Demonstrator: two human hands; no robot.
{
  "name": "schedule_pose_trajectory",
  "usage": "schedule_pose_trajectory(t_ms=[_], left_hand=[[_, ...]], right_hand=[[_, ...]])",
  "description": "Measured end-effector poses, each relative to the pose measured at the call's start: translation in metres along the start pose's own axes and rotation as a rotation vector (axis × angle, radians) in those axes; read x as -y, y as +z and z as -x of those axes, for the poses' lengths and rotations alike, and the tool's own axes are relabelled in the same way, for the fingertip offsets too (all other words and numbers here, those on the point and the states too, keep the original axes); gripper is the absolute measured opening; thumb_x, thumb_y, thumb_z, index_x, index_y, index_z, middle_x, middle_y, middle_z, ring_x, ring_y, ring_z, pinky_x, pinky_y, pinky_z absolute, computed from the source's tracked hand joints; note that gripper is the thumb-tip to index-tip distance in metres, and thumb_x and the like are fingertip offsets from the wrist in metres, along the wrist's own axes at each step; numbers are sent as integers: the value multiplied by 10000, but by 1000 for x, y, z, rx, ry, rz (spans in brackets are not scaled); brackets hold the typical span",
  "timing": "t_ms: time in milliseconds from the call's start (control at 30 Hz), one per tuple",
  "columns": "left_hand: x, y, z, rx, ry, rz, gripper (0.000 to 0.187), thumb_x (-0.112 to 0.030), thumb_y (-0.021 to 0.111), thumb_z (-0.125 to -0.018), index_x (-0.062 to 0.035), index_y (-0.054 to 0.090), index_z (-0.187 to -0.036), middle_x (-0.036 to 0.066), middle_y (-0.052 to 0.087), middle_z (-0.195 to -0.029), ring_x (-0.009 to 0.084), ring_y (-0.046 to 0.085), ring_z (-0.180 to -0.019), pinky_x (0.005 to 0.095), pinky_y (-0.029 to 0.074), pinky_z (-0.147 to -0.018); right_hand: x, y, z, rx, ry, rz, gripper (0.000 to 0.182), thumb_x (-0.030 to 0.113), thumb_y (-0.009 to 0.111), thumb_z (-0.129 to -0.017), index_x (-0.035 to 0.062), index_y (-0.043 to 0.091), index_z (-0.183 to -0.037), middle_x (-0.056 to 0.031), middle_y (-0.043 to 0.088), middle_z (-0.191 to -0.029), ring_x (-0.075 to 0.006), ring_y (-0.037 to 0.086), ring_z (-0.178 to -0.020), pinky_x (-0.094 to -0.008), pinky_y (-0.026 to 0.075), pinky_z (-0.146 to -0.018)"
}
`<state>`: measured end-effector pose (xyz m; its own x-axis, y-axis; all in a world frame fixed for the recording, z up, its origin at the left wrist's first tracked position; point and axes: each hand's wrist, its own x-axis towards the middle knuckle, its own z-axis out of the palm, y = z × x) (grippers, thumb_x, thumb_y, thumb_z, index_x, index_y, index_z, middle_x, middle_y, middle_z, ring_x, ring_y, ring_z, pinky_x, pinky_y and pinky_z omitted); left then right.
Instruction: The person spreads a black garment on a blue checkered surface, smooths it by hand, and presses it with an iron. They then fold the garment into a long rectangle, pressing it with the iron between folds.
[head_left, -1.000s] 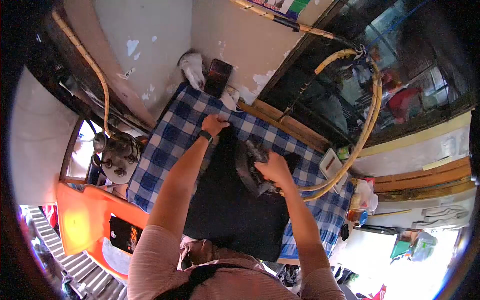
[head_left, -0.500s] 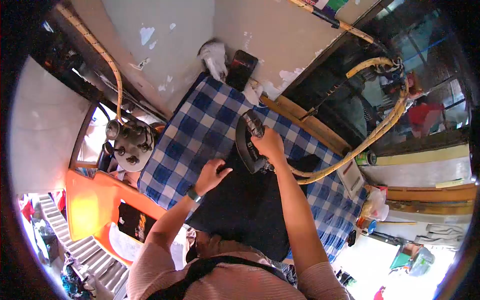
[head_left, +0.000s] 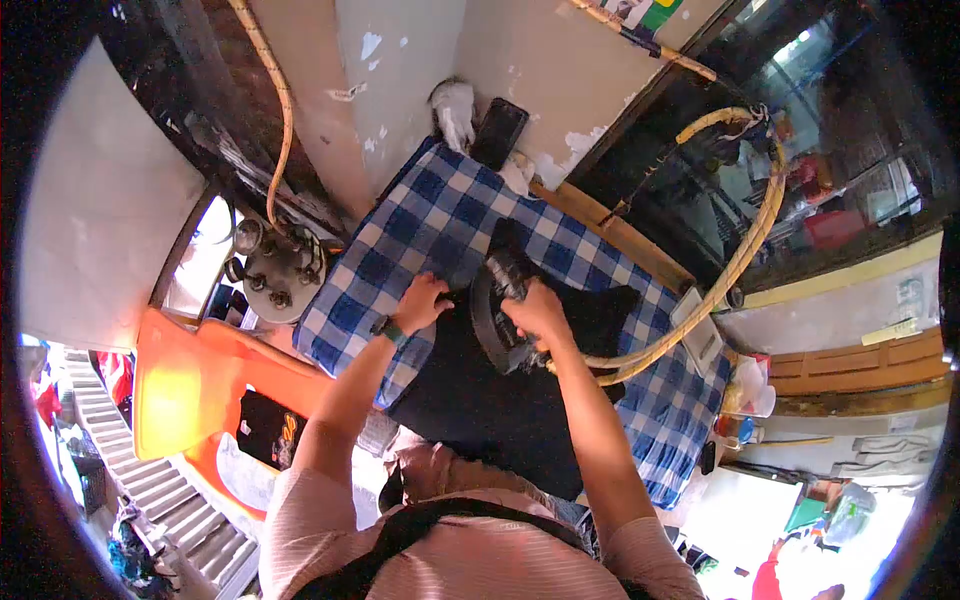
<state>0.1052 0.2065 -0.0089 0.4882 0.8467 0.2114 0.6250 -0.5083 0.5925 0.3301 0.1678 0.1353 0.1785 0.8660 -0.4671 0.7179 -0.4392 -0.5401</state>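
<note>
My right hand (head_left: 537, 314) is wrapped round the handle of a dark iron (head_left: 490, 312), which rests on a black garment (head_left: 480, 400). The garment lies over a blue and white checked cloth (head_left: 375, 260) on the table. At the garment's left edge is my left hand (head_left: 422, 303), with its fingers curled and partly apart; nothing shows in it. A yellowish hose (head_left: 690, 345) runs from the iron's rear to the right and up.
An orange plastic chair (head_left: 185, 390) holding a dark printed cloth stands at the left, near a round metal tank (head_left: 280, 285). Behind the table are a wall and a dark phone-like object (head_left: 500, 133). A white tray-like object (head_left: 698, 335) lies on the right.
The iron has moved slightly down in the view with my right hand. My left hand has shifted up to the garment's edge, and more black fabric shows above and right of the iron.
</note>
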Motion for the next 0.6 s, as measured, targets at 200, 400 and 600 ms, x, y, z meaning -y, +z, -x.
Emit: schedule_pose_trajectory(t_ms=[200,400,600], left_hand=[[12,-13,-9,-9,-107,363,218,-136,753,-686,-34,645,-846,130,665,-804,245,658,-693,337,502,-629],[40,-20,0,-33,-109,275,190,-136,692,-762,-51,637,-923,107,653,-795,245,642,-721,357,508,-664],[20,-27,90,-145,-150,-123,316,-336,591,-859,-38,609,-756,153,611,-750,352,578,-754,461,458,-667]], right_hand=[[7,59,58,84,-57,-1,493,293,640,-717,-39,508,-1056,-233,657,-781,-381,658,-770,-469,513,-736],[8,122,127,251,-340,166,553,317,679,-692,-22,526,-1102,-275,639,-933,-425,628,-885,-476,503,-816],[-18,58,142,111,-142,43,609,288,663,-668,42,532,-1210,-227,660,-927,-362,651,-865,-427,519,-791]])
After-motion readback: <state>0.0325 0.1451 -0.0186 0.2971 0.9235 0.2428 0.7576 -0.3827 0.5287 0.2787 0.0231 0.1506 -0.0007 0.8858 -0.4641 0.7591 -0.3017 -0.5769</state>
